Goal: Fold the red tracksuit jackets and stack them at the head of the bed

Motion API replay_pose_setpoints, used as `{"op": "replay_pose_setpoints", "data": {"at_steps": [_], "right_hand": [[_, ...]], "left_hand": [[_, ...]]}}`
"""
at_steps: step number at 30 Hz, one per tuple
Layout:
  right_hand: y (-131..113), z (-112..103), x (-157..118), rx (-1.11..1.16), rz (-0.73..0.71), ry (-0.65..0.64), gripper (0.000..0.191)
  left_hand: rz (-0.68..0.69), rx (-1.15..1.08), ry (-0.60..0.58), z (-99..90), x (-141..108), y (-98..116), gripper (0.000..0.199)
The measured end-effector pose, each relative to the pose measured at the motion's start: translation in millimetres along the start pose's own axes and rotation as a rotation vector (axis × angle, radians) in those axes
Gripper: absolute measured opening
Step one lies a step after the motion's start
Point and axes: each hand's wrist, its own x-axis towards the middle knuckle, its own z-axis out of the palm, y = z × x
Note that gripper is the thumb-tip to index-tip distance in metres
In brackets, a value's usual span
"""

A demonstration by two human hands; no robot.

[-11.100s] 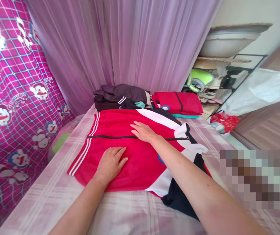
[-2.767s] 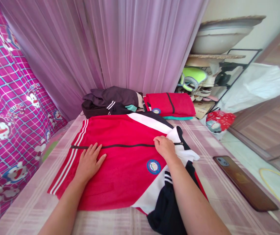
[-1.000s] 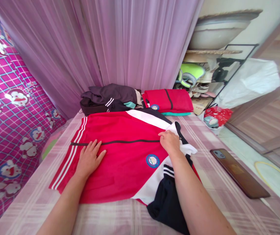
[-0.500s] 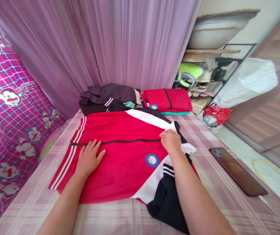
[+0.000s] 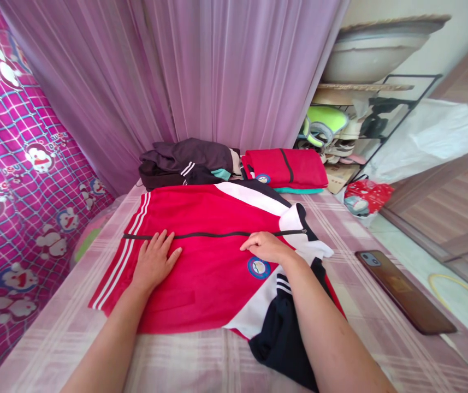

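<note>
A red, white and black zip jacket (image 5: 201, 273) lies spread on the bed, its collar to the right and its striped hem to the left. The dark zipper runs across its middle, closed, with the pull up by the white collar. My left hand (image 5: 154, 262) rests flat on the red front near the hem, fingers spread across the zipper. Just above the round blue badge (image 5: 259, 268), my right hand (image 5: 266, 245) is on the chest by the zipper, fingers loosely bent and holding nothing I can see. One black sleeve (image 5: 285, 338) is partly under my right forearm.
Behind the jacket lie dark clothes (image 5: 193, 158) and a folded red garment (image 5: 299, 166) on a teal one. A phone (image 5: 406, 292) with a cable lies at the right edge of the checked bedsheet (image 5: 184, 360). Beyond stand a shoe rack (image 5: 381, 139) and bags; a purple curtain (image 5: 234, 71) hangs behind.
My right hand has left the collar end of the zipper and moved left onto the chest, uncovering the pull. My left hand stays on the jacket. The view has shifted slightly.
</note>
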Motion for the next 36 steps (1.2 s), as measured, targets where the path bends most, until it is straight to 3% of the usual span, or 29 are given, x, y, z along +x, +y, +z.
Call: {"op": "replay_pose_setpoints", "data": {"at_steps": [7, 12, 21, 29, 36], "right_hand": [[1.9, -8.1, -3.1, -0.035, 0.095, -0.041, 0.036], [6.8, -8.7, -1.8, -0.107, 0.099, 0.08, 0.036], [9.0, -10.4, -1.9, -0.115, 0.118, 0.096, 0.036], [9.6, -17.3, -3.2, -0.126, 0.21, -0.04, 0.032], [11.5, -11.3, -2.8, -0.013, 0.117, 0.065, 0.034]], "left_hand": [[-0.001, -0.006, 0.007, 1.2, 0.3, -0.8, 0.058], [-0.008, -0.016, 0.001, 1.6, 0.3, -1.1, 0.059], [-0.015, -0.015, -0.012, 0.1, 0.6, 0.1, 0.059], [-0.011, -0.031, 0.007, 0.4, 0.0, -0.9, 0.057], [-0.008, -0.003, -0.029, -1.5, 0.9, 0.1, 0.058]]}}
